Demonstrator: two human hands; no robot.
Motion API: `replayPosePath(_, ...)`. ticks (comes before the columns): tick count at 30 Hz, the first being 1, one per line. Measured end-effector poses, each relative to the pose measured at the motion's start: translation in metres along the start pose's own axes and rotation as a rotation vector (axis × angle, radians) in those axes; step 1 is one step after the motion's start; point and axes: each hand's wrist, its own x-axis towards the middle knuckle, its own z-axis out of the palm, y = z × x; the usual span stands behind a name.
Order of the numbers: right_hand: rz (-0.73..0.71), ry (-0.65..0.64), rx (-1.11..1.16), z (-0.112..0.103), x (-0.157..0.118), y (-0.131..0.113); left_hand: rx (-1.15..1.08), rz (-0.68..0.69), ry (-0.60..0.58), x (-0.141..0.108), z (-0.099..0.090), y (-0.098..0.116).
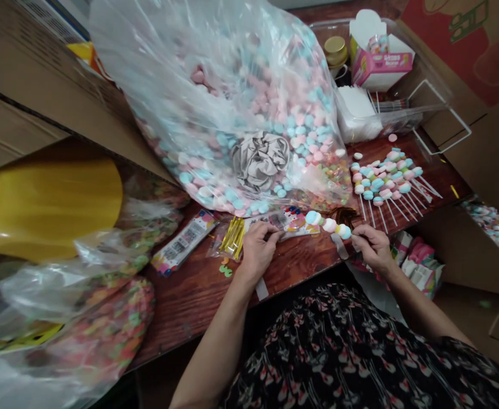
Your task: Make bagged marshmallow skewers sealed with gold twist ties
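Note:
Just above the table's front edge, a skewer of pink, white and blue marshmallow candies (329,225) lies level between my hands. My right hand (374,248) is closed in a pinch at its right end. My left hand (258,250) is also pinched closed, a short way off its left end; what its fingers hold, if anything, is too small to make out. Beneath and beside my left hand are printed packets (184,241) and a bundle of gold twist ties (233,237). Finished-looking marshmallow skewers (386,179) lie in a pile beyond my right hand.
A large clear bag of marshmallows (275,102) fills the back, with a grey scrunched cloth (261,161) on it. Bags of gummy candy (104,324) stand left. A clear bin (428,96) holds a pink box (381,68). Loose green gummies (225,271) lie on the wooden table (181,318).

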Motion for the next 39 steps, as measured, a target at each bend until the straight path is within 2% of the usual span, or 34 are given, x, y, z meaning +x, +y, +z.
replayPosePath(9, -0.214, -0.171, -0.141, -0.017, 0.026, -0.002, -0.012, -0.039, -0.048, 0.007, -0.005, 0.004)
replayPosePath(15, -0.371, -0.227, -0.211, -0.020, 0.038, 0.002, 0.008, -0.028, -0.061, 0.009, -0.006, 0.003)
replayPosePath(21, -0.539, -0.235, -0.451, -0.022, 0.043, 0.000, 0.014, -0.001, -0.070, 0.009, -0.006, -0.001)
replayPosePath(27, -0.772, -0.212, -0.810, -0.028, 0.051, -0.026, 0.045, 0.053, -0.113, 0.009, -0.008, -0.001)
replayPosePath(30, -0.842, -0.194, -0.865, -0.032, 0.053, -0.037, 0.056, 0.070, -0.120, 0.008, -0.009, -0.001)
replayPosePath(35, -0.846, -0.203, -0.884, -0.033, 0.049, -0.039, 0.064, 0.076, -0.132, 0.007, -0.009, -0.003)
replayPosePath(39, -0.864, -0.156, -0.863, -0.026, 0.048, -0.040, 0.084, 0.130, -0.152, 0.007, -0.009, -0.004)
